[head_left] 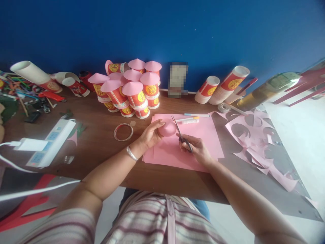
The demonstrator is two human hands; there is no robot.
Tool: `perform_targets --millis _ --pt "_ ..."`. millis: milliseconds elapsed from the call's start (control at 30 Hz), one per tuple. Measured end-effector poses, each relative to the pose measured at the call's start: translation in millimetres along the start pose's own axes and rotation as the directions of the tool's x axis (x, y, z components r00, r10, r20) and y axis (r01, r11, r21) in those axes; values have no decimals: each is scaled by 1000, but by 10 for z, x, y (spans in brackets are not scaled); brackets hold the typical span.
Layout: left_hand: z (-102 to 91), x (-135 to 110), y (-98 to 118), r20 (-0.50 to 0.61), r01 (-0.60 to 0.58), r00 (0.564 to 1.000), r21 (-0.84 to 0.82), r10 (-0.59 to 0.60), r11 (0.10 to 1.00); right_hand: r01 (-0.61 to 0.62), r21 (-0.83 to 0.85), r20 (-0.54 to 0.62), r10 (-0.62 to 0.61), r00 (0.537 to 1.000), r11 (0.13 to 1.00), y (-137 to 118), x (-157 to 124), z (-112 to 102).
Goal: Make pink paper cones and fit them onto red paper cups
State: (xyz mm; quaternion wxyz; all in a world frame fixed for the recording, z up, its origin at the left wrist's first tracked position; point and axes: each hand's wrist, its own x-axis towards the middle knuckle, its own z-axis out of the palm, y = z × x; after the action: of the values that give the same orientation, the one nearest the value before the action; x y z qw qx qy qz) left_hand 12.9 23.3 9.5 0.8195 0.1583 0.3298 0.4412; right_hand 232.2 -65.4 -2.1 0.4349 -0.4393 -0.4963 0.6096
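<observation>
My left hand point(153, 132) is closed on the left edge of a small pink paper cone point(168, 128), its peak facing up. In my right hand point(194, 146) is a pair of scissors point(180, 134) with dark handles. The scissor blades point up and away, close to the cone's right edge; whether they touch it I cannot tell. Beneath both hands lie sheets of pink paper point(198, 159). A white marker with an orange band point(189, 121) and a pen with a blue end point(196, 115) rest on the paper's far part.
Red paper cups with pink cone tops point(133, 96) stand stacked at the back. Stacked cups point(228, 84) lean farther right. Pink paper scraps point(259, 145) cover the right side. A tape roll point(123, 131) and a power strip point(52, 142) lie to the left.
</observation>
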Motion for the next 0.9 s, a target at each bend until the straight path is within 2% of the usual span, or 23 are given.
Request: perform_targets --millis 500,900 --pt "-21 3 1 5 -1 1000 27 1 1000 -25 -38 -15 25 1000 999 -74 -2 25" --pt "-19 11 6 10 14 1000 5 -14 1000 -17 -1 0 17 1000 1000 -45 -1 5"
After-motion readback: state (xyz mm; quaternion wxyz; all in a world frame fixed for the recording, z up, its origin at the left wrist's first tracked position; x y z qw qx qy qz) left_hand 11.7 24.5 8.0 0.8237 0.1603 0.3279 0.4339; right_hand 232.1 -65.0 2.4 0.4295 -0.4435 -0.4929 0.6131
